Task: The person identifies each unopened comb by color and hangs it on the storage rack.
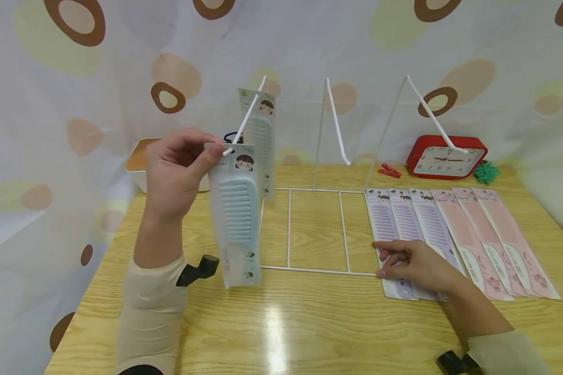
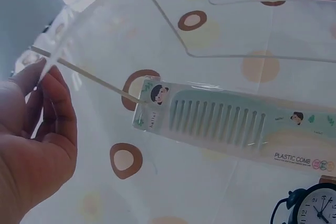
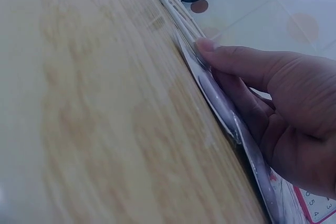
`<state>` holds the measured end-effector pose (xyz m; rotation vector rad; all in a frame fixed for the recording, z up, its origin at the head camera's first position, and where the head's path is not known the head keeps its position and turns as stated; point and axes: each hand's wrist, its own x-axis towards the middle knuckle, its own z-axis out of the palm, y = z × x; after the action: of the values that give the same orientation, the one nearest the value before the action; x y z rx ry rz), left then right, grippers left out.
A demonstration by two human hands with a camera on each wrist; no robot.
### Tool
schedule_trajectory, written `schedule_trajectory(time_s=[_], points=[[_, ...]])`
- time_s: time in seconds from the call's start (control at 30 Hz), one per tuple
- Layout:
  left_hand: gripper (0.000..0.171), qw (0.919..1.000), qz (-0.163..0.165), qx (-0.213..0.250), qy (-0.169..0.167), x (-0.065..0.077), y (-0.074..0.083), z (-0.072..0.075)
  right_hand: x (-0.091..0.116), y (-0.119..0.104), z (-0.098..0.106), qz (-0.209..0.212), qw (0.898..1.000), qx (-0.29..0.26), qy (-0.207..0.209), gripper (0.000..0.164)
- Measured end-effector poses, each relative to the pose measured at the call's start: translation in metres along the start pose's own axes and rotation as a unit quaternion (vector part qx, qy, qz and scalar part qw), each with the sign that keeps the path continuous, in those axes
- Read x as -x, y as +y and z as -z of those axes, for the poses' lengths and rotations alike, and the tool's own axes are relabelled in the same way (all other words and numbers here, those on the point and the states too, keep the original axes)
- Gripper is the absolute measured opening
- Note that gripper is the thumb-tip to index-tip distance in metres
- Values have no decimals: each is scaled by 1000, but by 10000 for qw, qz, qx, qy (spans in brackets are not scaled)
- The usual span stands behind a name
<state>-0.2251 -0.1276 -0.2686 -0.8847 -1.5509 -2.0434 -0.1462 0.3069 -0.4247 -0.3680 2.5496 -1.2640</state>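
Observation:
My left hand (image 1: pixel 180 166) pinches the top of a packaged green comb (image 1: pixel 238 213) at the tip of the rack's left hook (image 1: pixel 248 117). The pack hangs upright, and its hole is hard to make out. Another packaged green comb (image 2: pixel 218 119) hangs farther back on that hook. My right hand (image 1: pixel 415 263) rests low at the right front corner of the white wire rack (image 1: pixel 319 271), thumb and forefinger apart. Its fingertips touch the rack's edge beside the packaged purple combs (image 1: pixel 383 219); the other fingers are partly hidden.
Packaged pink combs (image 1: pixel 502 234) overlap in a row at the right. Behind them stand a red clock (image 1: pixel 445 157), a green bundle (image 1: pixel 486 172) and a red clip (image 1: pixel 389 171). A box (image 1: pixel 136 169) and a black alarm clock (image 2: pixel 317 208) stand behind the left hand. Middle (image 1: pixel 338 122) and right (image 1: pixel 433 112) hooks jut forward.

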Motion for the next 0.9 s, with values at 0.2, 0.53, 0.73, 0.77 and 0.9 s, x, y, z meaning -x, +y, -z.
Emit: schedule_trajectory(time_s=[0.2, 0.53, 0.73, 0.77, 0.9], points=[[12, 9964, 696, -351, 324, -4, -13, -6, 4, 4, -2, 9, 10000, -76, -21, 64], [7, 9918, 1087, -674, 39, -35, -30, -8, 10, 4, -2, -14, 9999, -107, 70, 65], [3, 9904, 1266, -550, -105, -46, -41, -6, 8, 5, 0, -69, 9999, -63, 43, 65], [3, 9902, 1284, -530, -120, -47, -42, -5, 6, 5, 0, -70, 10000, -51, 35, 65], [3, 9910, 1264, -423, -84, -47, -44, -1, 2, 4, 0, -66, 10000, -74, 6, 66]])
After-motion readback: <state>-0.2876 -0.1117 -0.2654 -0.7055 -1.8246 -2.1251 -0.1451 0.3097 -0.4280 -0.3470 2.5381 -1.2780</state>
